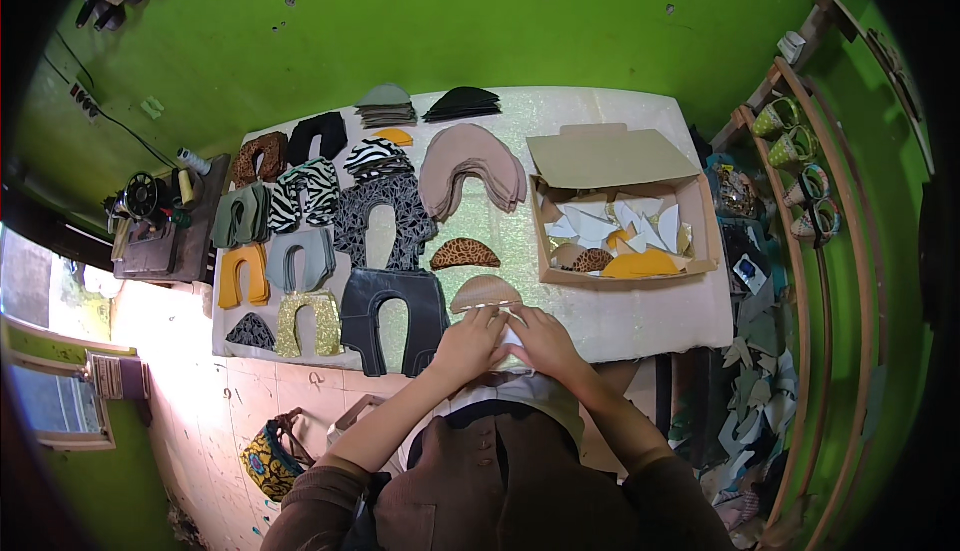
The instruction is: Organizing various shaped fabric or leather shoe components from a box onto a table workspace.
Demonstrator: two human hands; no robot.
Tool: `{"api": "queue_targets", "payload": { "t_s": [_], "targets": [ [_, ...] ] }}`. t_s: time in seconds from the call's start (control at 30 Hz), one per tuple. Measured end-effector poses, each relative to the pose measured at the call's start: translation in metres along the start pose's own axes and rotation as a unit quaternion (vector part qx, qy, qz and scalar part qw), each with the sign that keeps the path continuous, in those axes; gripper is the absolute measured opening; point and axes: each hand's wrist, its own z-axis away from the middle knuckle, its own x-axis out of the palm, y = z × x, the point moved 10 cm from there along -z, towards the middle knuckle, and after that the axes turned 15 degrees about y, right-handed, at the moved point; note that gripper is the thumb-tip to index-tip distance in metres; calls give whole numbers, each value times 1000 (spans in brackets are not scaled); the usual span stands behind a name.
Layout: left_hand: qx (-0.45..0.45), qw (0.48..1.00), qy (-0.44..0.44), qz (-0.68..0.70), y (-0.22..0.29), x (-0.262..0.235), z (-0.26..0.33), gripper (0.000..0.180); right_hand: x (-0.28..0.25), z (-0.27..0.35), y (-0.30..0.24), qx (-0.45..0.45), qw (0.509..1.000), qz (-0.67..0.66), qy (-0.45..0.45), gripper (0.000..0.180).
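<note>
**Pale table (640,323), open cardboard box (615,163)**

The box sat beyond the right hand (545,341), which was close beside the left hand (472,344). Both touched a tan half-moon piece's (485,293) near edge, grip impossible to tell. Just beyond lay a leopard-print piece (465,253).

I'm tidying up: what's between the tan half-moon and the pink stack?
The head view shows a leopard-print piece between the tan piece and pink stack.

One wide fisheye view from the left-hand camera on my head, looking down over my brown shirt (455,496) to my left hand (472,344) and right hand (547,343) near the centre, far enough back to take in the pale table (645,321), green wall (450,21) across the top
</note>
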Motion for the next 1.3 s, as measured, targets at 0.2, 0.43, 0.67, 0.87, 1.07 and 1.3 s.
{"api": "queue_targets", "payload": {
  "t_s": [0.2,0.43,0.67,0.87,1.07,1.3],
  "targets": [
    [-3,983,80,166,42,-19,-55,18,-27,-3,34,67,995,-65,-26,18],
    [-5,967,117,225,88,1,-132,16,-82,-1,90,125,971,-194,-58,17],
    [-129,962,58,233,88,57,-188,25,-171,-28,193,160,974,-160,12,13],
    [-137,977,20,161,91,97,-220,30,-144,-34,293,156,983,78,-52,31],
    [-189,969,-10,159,77,118,-210,29,-109,-32,326,106,947,268,-141,34],
    [-237,956,-21,173,68,123,-197,30,-111,-35,349,132,937,273,-173,23]
  ]
}}
